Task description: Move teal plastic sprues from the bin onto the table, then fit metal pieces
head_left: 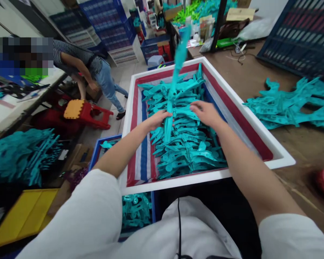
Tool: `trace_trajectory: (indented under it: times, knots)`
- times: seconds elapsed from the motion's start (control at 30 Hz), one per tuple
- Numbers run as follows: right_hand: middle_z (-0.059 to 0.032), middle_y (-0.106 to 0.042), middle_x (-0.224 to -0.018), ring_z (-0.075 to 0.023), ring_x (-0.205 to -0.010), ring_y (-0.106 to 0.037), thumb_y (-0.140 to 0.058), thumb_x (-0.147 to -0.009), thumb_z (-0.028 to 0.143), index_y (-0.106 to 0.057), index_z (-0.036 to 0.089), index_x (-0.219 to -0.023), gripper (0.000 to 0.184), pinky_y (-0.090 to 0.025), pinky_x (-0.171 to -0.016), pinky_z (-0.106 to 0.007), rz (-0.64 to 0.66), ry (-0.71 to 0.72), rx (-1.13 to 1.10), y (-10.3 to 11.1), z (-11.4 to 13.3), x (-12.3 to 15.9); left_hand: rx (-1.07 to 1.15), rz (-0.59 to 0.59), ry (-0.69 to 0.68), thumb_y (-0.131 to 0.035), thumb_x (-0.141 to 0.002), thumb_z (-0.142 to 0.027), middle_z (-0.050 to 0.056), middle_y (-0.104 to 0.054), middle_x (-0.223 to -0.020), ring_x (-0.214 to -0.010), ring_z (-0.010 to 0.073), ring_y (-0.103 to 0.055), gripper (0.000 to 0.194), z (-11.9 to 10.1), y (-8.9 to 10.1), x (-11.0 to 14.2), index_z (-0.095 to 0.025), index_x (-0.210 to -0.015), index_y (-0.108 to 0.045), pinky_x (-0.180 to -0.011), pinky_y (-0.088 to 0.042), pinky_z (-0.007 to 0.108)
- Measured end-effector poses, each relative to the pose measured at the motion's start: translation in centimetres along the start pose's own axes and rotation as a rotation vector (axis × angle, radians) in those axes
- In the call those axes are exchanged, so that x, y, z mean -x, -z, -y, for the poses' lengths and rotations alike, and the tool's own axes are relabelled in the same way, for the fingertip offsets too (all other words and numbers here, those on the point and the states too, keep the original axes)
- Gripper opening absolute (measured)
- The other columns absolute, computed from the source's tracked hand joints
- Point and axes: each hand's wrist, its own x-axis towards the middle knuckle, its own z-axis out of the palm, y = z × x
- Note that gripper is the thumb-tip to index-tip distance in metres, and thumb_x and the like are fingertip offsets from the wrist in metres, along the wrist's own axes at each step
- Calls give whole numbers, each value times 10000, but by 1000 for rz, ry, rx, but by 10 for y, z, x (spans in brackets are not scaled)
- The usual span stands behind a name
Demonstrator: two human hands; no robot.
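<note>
Tabletop (239, 79), boxed teal parts (189, 154), crates (105, 21) beyond.

Left hand (159, 120) grips long turquoise piece (174, 90), blurred, raised over white box (178, 186). Right hand (206, 112) at stacked turquoise pieces (189, 156) inside, striped liner (143, 158). More turquoise parts (288, 104) on brown surface (245, 73), right. Co-worker (79, 55) bending near red stool (90, 114).

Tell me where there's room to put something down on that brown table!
The brown table has bare patches between the white-rimmed box and the dark crate, and between the turquoise pile and the red container. Inside the box it's crowded: turquoise pieces fill the middle, and the left hand and right hand are over them.
</note>
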Motion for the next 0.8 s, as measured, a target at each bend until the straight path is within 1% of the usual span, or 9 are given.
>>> trace_trajectory:
  times: [0.1, 0.17, 0.23, 0.43, 0.5, 0.57, 0.63, 0.7, 0.8]
  knots:
    - [-163, -772, -1611, -369, -1473, -745, -835, -1049, 499, -726, 201, -1624, 657, -606, -1291, -553, 253, 50, -157, -45, 33, 12, 324, 84, -109, -566, -1151, -482, 123, -868, -1146, -1169, 337, -840, 611, -9, -20, 19, -176, -1672, -653, -1072, -675, 506]
    - [-219, -680, -1719, -405, -1614, -646, -928, -970, 449, -674, 143, -1666, 802, -527, -1379, -576, 257, 51, -138, -67, 45, 19, 350, 68, -134, -518, -1158, -438, 128, -865, -1144, -1225, 341, -824, 619, -14, -27, 24, -157, -1690, -661, -1121, -657, 519]
    - [-268, -665, -1708, -441, -1641, -612, -971, -917, 403, -677, 87, -1625, 829, -492, -1403, -586, 191, 2, -76, -78, 50, 22, 366, 71, -174, -546, -1149, -419, 132, -860, -1210, -1299, 340, -802, 623, -15, -30, 23, -155, -1702, -661, -1168, -640, 506]
    - [-256, -804, -1467, -468, -1386, -767, -853, -967, 370, -728, 117, -1473, 580, -615, -1233, -614, 51, -129, 54, -76, 49, 23, 394, 41, -360, -833, -1063, -407, 145, -771, -1529, -1533, 352, -676, 720, -5, -44, 9, -212, -1708, -577, -1292, -583, 462]
    - [-266, -811, -1454, -483, -1386, -769, -756, -978, 331, -743, 131, -1445, 509, -622, -1223, -645, -11, -89, 114, -77, 46, 27, 370, 40, -335, -971, -958, -383, 179, -730, -1575, -1515, 369, -676, 866, 0, -53, 10, -202, -1693, -549, -1270, -605, 472]
    - [-271, -808, -1475, -489, -1403, -772, -684, -969, 317, -756, 145, -1462, 528, -621, -1239, -681, -38, 10, 156, -76, 40, 31, 435, 109, -275, -1063, -847, -363, 203, -700, -1583, -1374, 364, -742, 1020, 4, -62, 11, -213, -1688, -504, -1126, -688, 491]
    - [-261, -768, -1582, -486, -1490, -743, -700, -963, 384, -736, 165, -1565, 642, -607, -1290, -696, -32, 113, 176, -71, 31, 31, 560, 236, -227, -1052, -812, -295, 154, -732, -1485, -1152, 301, -798, 1055, 7, -68, 8, -260, -1690, -467, -956, -732, 455]
    - [-225, -706, -1703, -477, -1594, -685, -758, -957, 495, -697, 194, -1664, 771, -587, -1338, -689, 47, 194, 156, -61, 22, 27, 682, 288, -199, -965, -804, -205, 54, -763, -1268, -926, 218, -779, 973, 8, -67, 2, -292, -1646, -485, -831, -722, 381]
    - [-144, -693, -1745, -443, -1594, -701, -775, -970, 595, -656, 276, -1737, 839, -636, -1299, -644, 155, 212, 97, -41, 14, 20, 768, 320, -207, -813, -731, -105, -23, -728, -1052, -815, 174, -732, 849, 8, -61, -5, -285, -1525, -573, -818, -729, 367]
